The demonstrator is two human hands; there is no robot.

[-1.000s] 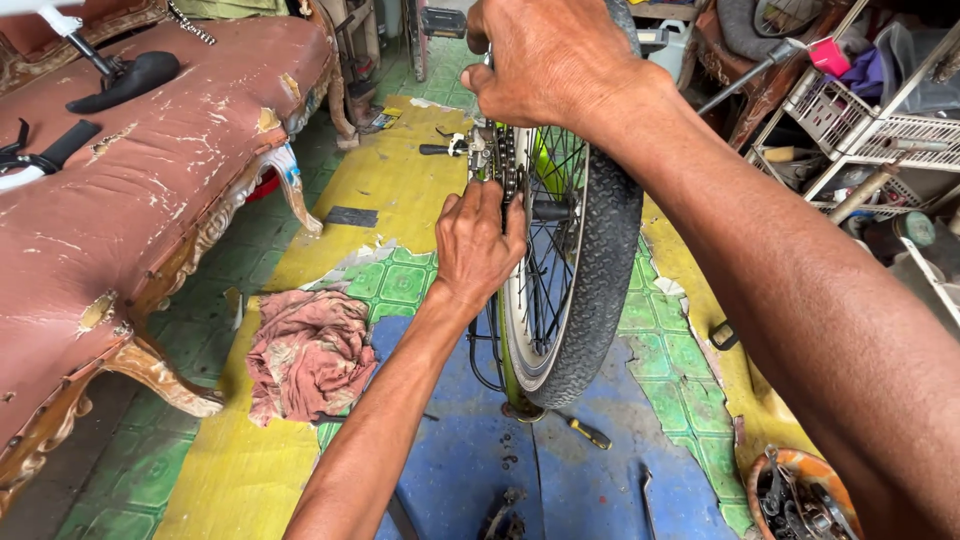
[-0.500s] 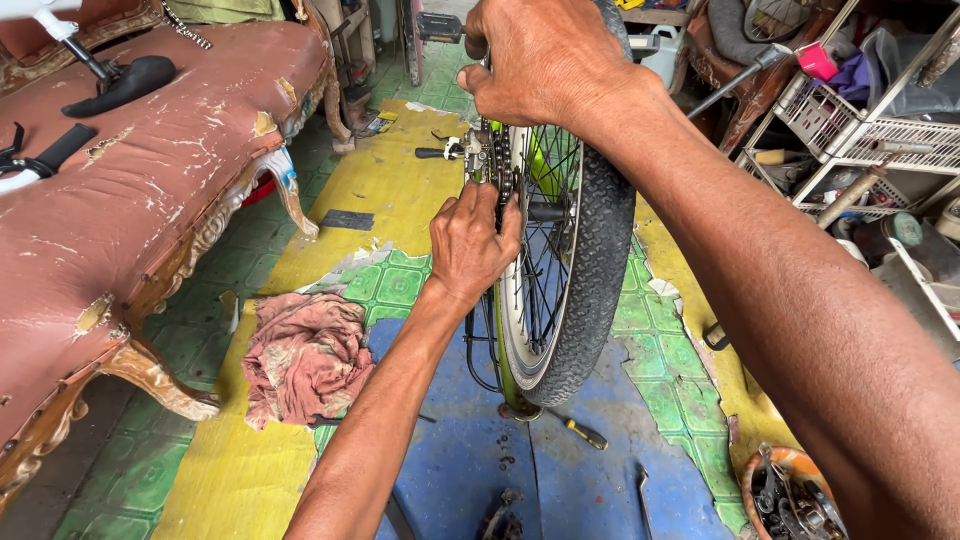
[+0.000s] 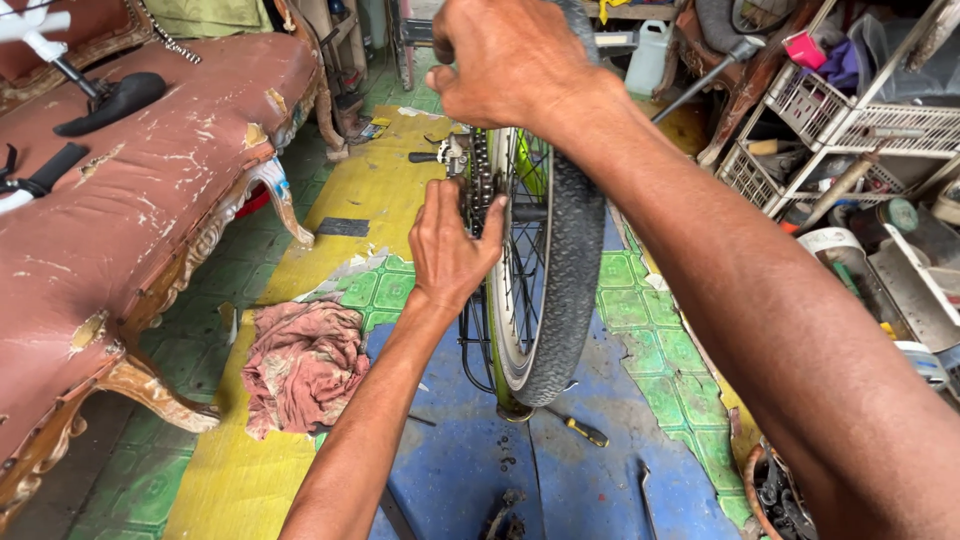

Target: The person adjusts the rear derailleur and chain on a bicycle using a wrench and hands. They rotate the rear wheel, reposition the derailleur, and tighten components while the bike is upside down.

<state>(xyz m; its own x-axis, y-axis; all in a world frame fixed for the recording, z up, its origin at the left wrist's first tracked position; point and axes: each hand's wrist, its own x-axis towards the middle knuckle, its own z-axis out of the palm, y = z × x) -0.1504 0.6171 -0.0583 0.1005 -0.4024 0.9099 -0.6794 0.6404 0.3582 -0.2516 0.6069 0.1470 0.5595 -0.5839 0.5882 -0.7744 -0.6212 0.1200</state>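
A bicycle wheel (image 3: 560, 260) with a black knobbly tyre stands upright in front of me, its sprocket cluster (image 3: 482, 178) facing left. My left hand (image 3: 448, 250) reaches up from below with its fingers against the sprockets and hub. My right hand (image 3: 505, 62) is closed in a fist over the top of the tyre, gripping the wheel or the frame there; what lies under the fingers is hidden. A green-yellow frame part (image 3: 530, 165) shows through the spokes.
A worn red sofa (image 3: 130, 220) with a black saddle (image 3: 110, 100) on it fills the left. A pink rag (image 3: 300, 365) lies on the floor mat. A screwdriver (image 3: 585, 430) lies under the wheel. White wire baskets (image 3: 840, 115) and clutter crowd the right.
Both hands keep their places on the wheel. My view has shifted slightly; the wheel and hands sit about where they were.
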